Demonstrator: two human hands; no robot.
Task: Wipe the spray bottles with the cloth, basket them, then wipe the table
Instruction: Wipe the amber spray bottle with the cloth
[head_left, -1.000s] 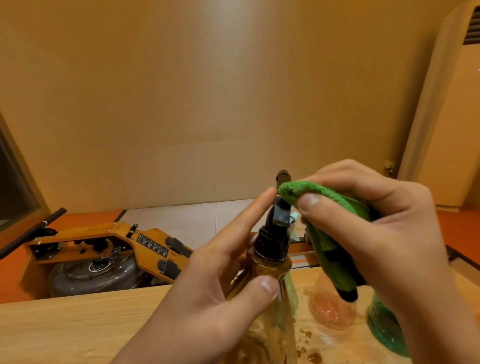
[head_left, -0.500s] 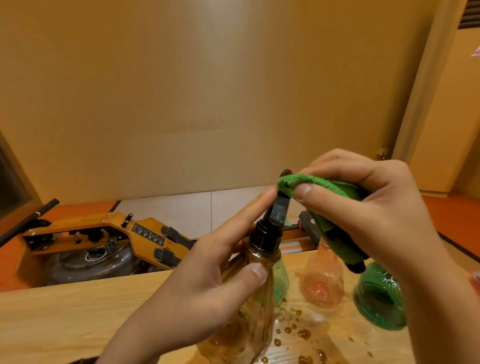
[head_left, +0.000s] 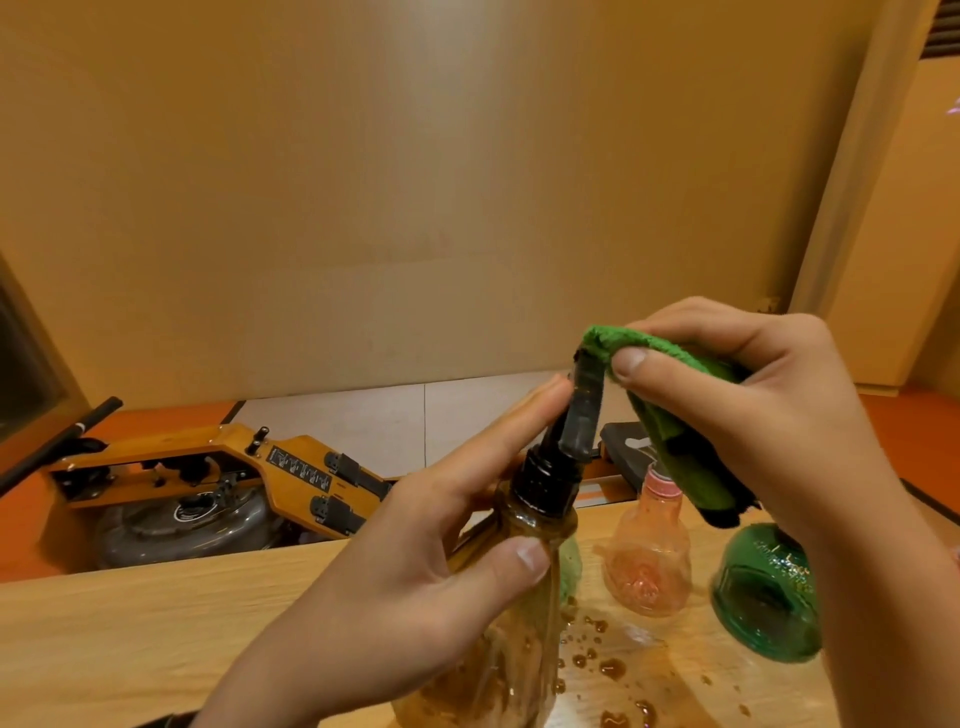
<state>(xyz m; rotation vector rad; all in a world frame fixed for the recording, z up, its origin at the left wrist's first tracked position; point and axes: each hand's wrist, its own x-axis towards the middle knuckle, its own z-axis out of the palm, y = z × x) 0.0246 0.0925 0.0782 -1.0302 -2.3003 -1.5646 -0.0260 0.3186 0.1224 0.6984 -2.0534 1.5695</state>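
Green cloth (head_left: 670, 431), amber bottle (head_left: 519, 639), black sprayer (head_left: 582, 415)

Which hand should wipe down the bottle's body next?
Right. The right hand holds the cloth on the nozzle, ready to slide down; the left hand grips the bottle neck, steadying it.

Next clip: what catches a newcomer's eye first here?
Front and centre, the left hand grips a clear amber plastic spray bottle near its neck while the right hand pinches a green microfibre cloth over the bottle's black spray head. Behind, on the pale wooden table, stand a translucent pink plastic bottle and a dark green plastic bottle, with brown droplets spilled before them.
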